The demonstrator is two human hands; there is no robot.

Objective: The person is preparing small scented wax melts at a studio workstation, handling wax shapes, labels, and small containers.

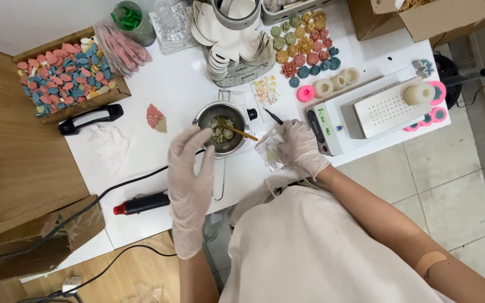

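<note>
White bench (181, 95) w/ small metal pot (223, 132) near its middle as landmark. Left of pot: pink-tan flat piece (156, 118), crumpled white tissue (109, 145), black handle (91, 119); further left & up, wooden tray of pink/blue/cream pieces (65, 76). Below-left of pot: black & red heat tool (141, 203) w/ cable. Above pot: stack of white moulds (237, 47), clear glass dish (169, 25). Up-right of pot: rows of coloured flower shapes (304, 42), pale round candles (335, 84). Right of pot: clear bag (269, 150), white box device (324, 126), perforated metal box (385, 106).
</note>
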